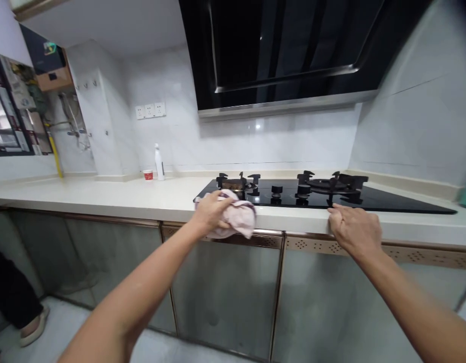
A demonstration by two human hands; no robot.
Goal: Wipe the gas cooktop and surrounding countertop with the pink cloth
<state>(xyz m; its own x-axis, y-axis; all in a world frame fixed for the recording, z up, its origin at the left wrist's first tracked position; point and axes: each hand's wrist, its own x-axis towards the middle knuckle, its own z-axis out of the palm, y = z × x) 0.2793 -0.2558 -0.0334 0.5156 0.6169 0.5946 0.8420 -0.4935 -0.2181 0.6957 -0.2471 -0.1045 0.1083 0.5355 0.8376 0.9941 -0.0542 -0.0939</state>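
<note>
My left hand is closed around a pale pink cloth, bunched up and hanging over the counter's front edge. Part of the cloth lies against the front left corner of the black glass gas hob. At the front of the hob, further right, my right hand rests with curled fingers on the edge of the white countertop. The undersides of its fingers are hidden. Two burners with black pan supports stand on the hob, the left burner just beyond the cloth. Between them sit two black knobs.
A white spray bottle and a small red-and-white cup stand at the back wall. The black range hood overhangs the hob. Glass-fronted cabinets lie below. Another person's leg and shoe show at lower left.
</note>
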